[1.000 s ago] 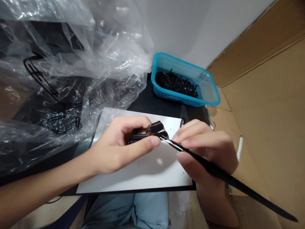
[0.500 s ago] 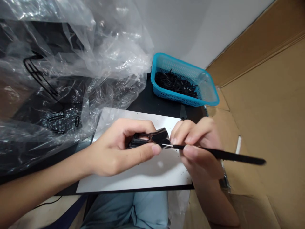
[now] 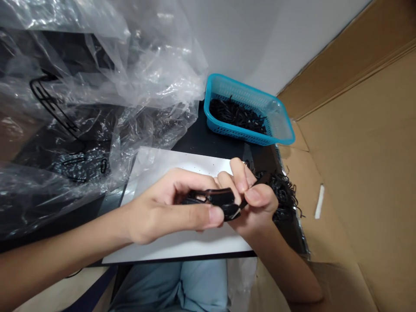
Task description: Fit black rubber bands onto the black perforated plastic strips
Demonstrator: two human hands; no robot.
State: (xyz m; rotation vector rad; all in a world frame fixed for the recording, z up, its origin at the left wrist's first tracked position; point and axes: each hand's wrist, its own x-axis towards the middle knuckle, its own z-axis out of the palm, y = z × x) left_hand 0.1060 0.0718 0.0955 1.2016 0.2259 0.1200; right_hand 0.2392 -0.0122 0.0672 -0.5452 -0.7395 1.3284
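Observation:
A glossy black part [image 3: 221, 197] is gripped between the thumb and fingers of my left hand [image 3: 169, 208], above a white sheet [image 3: 182, 245]. Just to its right, my right hand [image 3: 253, 199] pinches a slim black tool [image 3: 246, 197] with a thin pale tip. That tip touches the right end of the black part. Most of the tool's handle is hidden behind my right fingers. Small dark specks dot the sheet beyond my hands.
A blue basket [image 3: 250, 134] with black strips stands at the back. Tangled black scraps [image 3: 284, 195] lie right of my right hand. Clear plastic bags [image 3: 156, 86] cover the left side. Cardboard [image 3: 367, 173] with a white stick [image 3: 320, 201] is at the right.
My right hand has turned and shifted left, swinging the tool from nearly level to steeply slanted. The black part has tilted and moved slightly lower. The black scraps now show.

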